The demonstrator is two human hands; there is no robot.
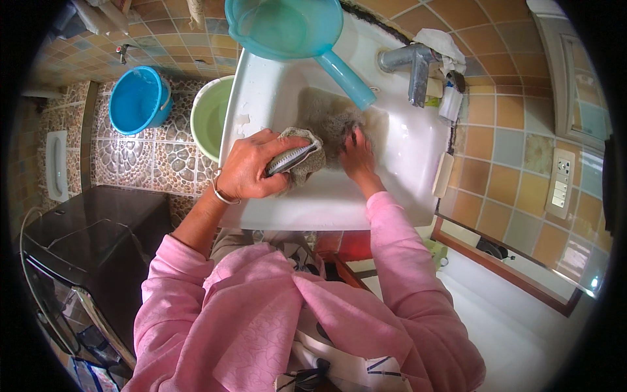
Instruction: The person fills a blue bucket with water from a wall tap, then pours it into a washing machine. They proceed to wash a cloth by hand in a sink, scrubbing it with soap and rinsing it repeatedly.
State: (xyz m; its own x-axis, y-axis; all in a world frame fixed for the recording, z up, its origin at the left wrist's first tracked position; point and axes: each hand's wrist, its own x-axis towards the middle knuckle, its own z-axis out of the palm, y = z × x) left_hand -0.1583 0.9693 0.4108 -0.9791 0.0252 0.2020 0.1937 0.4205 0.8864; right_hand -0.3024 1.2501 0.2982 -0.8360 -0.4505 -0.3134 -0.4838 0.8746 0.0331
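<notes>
My left hand (pixel 254 164) grips a scrub brush (pixel 289 161) with pale bristles together with a wet grey-brown cloth (pixel 313 161), over the left side of a white sink (pixel 274 210). Inside the basin, my right hand (pixel 357 149) reaches into murky, foamy water (pixel 325 108); its fingertips are partly hidden by foam, and whether they hold anything is unclear. A translucent blue plastic dipper (pixel 289 29) rests across the sink's far left corner, its handle pointing over the basin. The grey metal faucet (pixel 416 73) stands at the far right, with a white cloth (pixel 443 46) draped on it.
Left of the sink, a green basin (pixel 210 117) and a blue bucket (pixel 139 100) stand on the pebble-patterned floor. A black appliance (pixel 98 235) is at the lower left. A bar of soap or similar pale block (pixel 443 175) lies on the sink's right edge, beside the tiled wall.
</notes>
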